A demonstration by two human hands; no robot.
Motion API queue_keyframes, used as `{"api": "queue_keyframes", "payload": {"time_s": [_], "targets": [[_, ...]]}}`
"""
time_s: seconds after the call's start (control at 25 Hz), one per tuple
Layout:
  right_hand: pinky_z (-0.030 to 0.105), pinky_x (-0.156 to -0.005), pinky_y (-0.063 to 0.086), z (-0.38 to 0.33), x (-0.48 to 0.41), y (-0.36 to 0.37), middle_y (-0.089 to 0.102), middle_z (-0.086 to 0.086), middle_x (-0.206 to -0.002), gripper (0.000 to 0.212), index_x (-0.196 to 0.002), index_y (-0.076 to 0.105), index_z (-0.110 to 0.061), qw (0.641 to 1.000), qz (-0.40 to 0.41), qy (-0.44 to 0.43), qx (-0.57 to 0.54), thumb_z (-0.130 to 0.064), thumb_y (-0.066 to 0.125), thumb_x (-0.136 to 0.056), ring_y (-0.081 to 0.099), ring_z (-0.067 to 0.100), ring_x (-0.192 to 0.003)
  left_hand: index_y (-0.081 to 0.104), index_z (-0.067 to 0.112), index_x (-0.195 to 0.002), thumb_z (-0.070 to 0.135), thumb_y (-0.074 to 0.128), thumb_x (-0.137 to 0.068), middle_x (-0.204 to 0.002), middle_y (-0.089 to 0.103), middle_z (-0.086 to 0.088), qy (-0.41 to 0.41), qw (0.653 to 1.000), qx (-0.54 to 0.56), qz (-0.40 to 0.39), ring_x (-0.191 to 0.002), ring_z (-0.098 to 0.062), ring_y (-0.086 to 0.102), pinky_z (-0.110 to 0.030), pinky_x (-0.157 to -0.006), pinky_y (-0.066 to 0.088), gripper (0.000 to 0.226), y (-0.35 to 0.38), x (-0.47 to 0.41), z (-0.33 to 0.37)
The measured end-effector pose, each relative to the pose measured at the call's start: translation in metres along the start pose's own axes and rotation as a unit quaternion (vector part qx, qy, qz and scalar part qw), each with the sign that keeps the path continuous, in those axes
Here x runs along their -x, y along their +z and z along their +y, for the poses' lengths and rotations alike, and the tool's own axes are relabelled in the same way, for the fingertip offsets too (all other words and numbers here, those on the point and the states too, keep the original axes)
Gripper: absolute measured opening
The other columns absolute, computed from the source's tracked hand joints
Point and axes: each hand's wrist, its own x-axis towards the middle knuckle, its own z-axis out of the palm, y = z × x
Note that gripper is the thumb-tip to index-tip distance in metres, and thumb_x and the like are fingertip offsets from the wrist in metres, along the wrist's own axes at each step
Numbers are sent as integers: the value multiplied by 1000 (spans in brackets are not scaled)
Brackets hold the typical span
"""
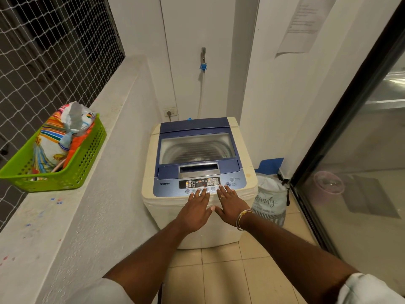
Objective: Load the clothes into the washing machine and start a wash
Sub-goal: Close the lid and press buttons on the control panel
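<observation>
Two hands are out in front in the head view? What are they doing?

Yes. The left hand (196,208) and right hand (230,205) lie flat, side by side, on the near edge of a top-loading washing machine (198,227). The fingers of both are straight and spread, holding nothing. Their tips reach the row of buttons on the blue control panel (171,189). The right hand wears a ring, with bracelets at the wrist.

Where are the clothes?

I cannot tell. The machine's lid (197,128) is down, and its window shows the ribbed drum, but the contents are unclear. A white laundry bag (270,200) stands on the tiled floor just right of the machine, its top gathered shut.

What else is around?

A green basket (83,163) sits on the ledge (54,227) to the left, holding a colourful packet (59,137). On the far wall a tap (203,55) feeds a hose running down behind the machine. A glass door (361,172) fills the right side.
</observation>
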Motion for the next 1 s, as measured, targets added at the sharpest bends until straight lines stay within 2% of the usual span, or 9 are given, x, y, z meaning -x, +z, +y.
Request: {"api": "queue_keyframes", "payload": {"time_s": [0.52, 1.0], "targets": [[42, -122, 8, 35, -9, 5, 5, 13, -162, 66, -154, 13, -6, 999, -24, 19, -14, -45, 28, -102, 4, 29, -150, 19, 12, -156, 47, 24, -105, -165, 13, -8, 33, 999, -7, -19, -153, -27, 7, -43, -125, 7, 62, 11, -42, 18], [43, -122, 11, 59, -28, 9, 9, 11, -162, 62, -153, 16, -7, 999, -41, 12, -22, -35, 31, -100, 6, 29, -150, 18, 12, -156, 34, 31, -105, -165, 12, -9, 38, 999, 2, -38, -152, -28, 6, -43, -124, 7, 57, 20, -74, 27]]}}
